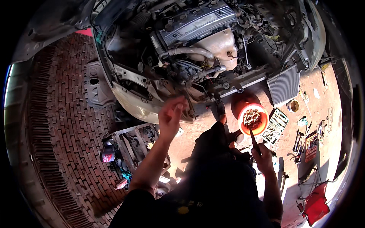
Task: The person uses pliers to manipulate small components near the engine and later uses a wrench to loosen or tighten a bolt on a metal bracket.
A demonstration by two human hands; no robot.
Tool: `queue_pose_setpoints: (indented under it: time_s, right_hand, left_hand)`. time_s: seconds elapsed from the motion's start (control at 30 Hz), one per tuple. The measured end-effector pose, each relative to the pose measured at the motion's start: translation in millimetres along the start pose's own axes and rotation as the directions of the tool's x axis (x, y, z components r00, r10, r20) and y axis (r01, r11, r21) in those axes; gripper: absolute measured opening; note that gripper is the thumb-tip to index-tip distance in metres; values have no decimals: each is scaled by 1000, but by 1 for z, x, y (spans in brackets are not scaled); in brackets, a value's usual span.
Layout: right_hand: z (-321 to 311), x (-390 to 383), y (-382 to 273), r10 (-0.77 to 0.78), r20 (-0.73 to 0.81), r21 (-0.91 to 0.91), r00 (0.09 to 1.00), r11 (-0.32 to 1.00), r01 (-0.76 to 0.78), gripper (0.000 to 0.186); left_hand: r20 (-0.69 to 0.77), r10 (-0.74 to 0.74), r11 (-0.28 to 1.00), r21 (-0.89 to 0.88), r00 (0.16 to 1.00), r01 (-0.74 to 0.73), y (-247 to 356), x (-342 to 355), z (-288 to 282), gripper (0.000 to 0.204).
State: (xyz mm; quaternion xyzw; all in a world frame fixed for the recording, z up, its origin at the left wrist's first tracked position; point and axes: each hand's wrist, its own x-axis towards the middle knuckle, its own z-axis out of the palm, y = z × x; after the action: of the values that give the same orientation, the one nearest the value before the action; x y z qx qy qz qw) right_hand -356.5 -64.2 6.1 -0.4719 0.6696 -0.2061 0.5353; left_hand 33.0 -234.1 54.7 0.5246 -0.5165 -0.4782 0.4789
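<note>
My left hand (172, 114) is raised before the car's front end, near the headlight (133, 104). Its fingers are curled in with the thumb against them, and whatever they may hold is hidden. My right hand (263, 157) is closed round a long dark stick-like tool (253, 138), whose exact kind does not show. The tool's far end reaches the near rim of an orange-red bowl (243, 127) on the floor. Small metal parts (252, 117) lie heaped in this bowl.
Ahead is the open engine bay with its engine (197, 22). A radiator (284, 85) leans at the right front. On the floor lie a socket set (276, 125), a red folding chair (316, 203), a crate of parts (131, 131) and a can (107, 155). A grey cover (99, 89) rests on the bricks.
</note>
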Motion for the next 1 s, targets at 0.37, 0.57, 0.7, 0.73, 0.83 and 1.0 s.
queue_pose_setpoints:
  time_s: [0.37,0.57,0.7,0.73,0.83,1.0]
  right_hand:
    - [5,127,-146,-409,-25,-222,912,892,394,25]
    - [-1,162,-171,-394,-32,-199,919,903,380,20]
    - [1,188,-181,-383,-31,-52,923,923,381,16]
    - [2,195,-184,-343,-43,6,938,939,344,14]
    - [-4,216,-179,-394,29,-48,919,918,394,14]
    - [-19,249,-191,-369,192,-10,909,926,378,17]
  left_hand:
    - [421,-74,776,594,904,-213,-52,226,-16,30]
    - [655,-135,336,736,744,-587,-128,258,12,22]
    - [679,-11,88,732,734,-676,-142,262,5,12]
    - [666,-1,55,744,746,-665,-140,262,4,12]
    - [636,-36,118,768,770,-629,-121,255,10,10]
    - [502,-155,438,807,851,-397,-68,247,4,12]
